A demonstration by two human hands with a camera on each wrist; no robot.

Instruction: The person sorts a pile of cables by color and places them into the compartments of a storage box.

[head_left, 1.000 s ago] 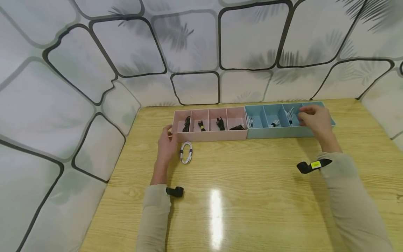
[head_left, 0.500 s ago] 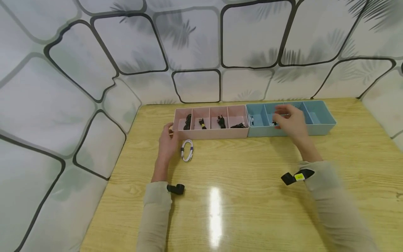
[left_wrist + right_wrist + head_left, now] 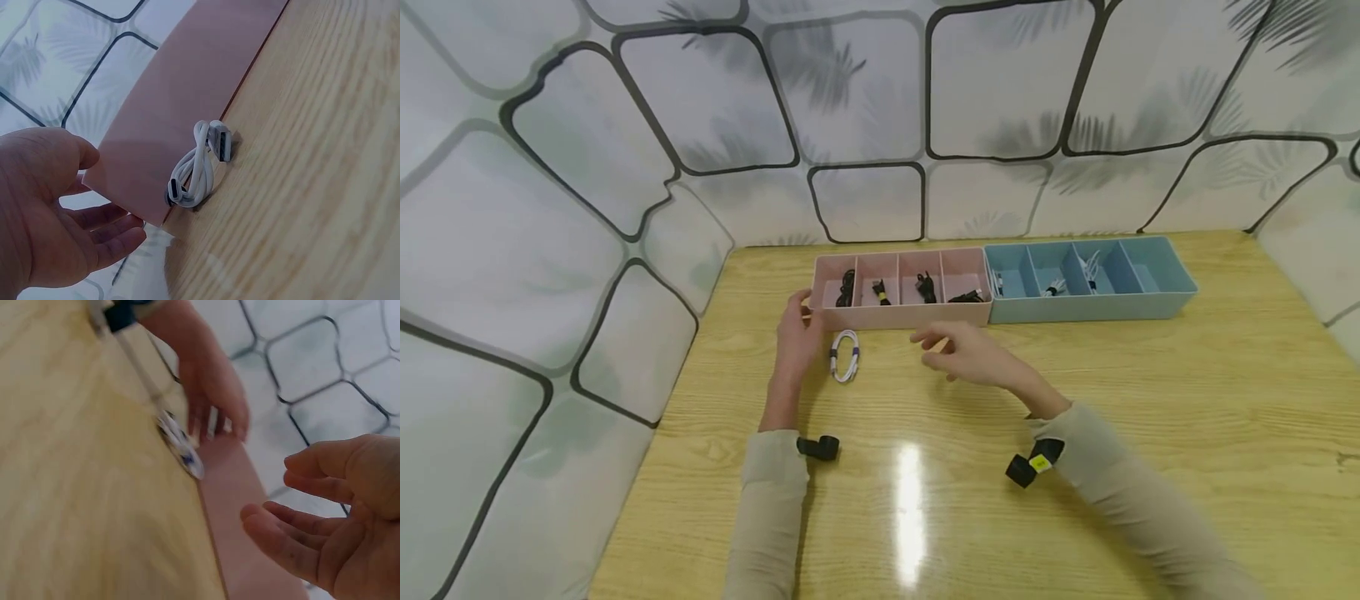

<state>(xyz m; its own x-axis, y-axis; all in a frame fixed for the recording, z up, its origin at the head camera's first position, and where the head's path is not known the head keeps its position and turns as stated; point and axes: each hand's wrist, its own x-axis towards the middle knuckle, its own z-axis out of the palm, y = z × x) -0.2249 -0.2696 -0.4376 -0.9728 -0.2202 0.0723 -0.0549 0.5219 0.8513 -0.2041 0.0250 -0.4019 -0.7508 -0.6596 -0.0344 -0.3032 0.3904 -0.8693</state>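
A white USB cable [image 3: 844, 357], coiled and tied with dark straps, lies on the wooden table [image 3: 970, 483] in front of a pink divided box [image 3: 898, 317]. My left hand [image 3: 798, 340] is at the box's left end, its relaxed fingers right at the corner; in the left wrist view the thumb tip is by the upper edge. Over the table, to the right of the coiled cable, my right hand [image 3: 966, 353] reaches leftward. Its fingers are spread and loosely bent with nothing between them, as the right wrist view also shows.
Each pink compartment holds a dark cable, such as the black cable [image 3: 925, 287]. Against the pink box's right end stands a blue divided box [image 3: 1090, 309]. White cables, including a white cable bundle [image 3: 1091, 271], lie in its left compartments. A patterned cloth wall [image 3: 985, 204] rises behind.
My right hand has moved left from the blue box's right end, across its compartments, to the table before the pink box. The left hand stays at the pink box's corner.
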